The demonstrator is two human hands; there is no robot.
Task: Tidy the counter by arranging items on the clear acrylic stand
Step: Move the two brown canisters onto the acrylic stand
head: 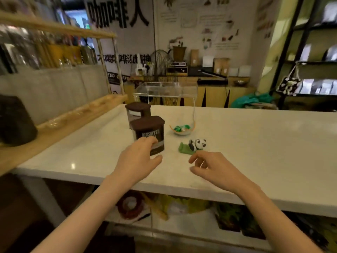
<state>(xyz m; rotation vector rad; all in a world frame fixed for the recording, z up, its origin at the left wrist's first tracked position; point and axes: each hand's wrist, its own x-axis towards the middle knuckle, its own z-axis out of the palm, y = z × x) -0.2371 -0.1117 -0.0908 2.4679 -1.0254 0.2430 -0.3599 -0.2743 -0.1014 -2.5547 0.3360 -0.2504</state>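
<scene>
Currently, nothing is being held by either hand. At left, the white counter (pixel 255 136) is being shared by two brown-lidded cocoa tins: the rear cocoa tin (pixel 137 111) is standing just behind the front Hershey's cocoa tin (pixel 148 133), the two close together or touching; which cannot be told. The left hand (pixel 136 161) is being spread open at the front tin's lower face, fingertips at the label; contact is likely but no closed grip is being shown. The tin is being judged rigid, moderately heavy if full, with a smooth, somewhat slippery wall; a wrap around the mid-body, below the lid, is being advised, since the lid may lift off.

Centre rear, the clear acrylic stand (pixel 165 90) is standing at the far counter edge, its top bare. Beneath its right leg area, a small glass dish of green-wrapped candies (pixel 182 129) is being judged fragile; support under the base is being advised.

Rightward, a panda figurine (pixel 196 145) is lying on its green base, light and probably brittle. The right hand (pixel 215 167) is hovering just before it, fingers loosely curled and apart, empty.
</scene>
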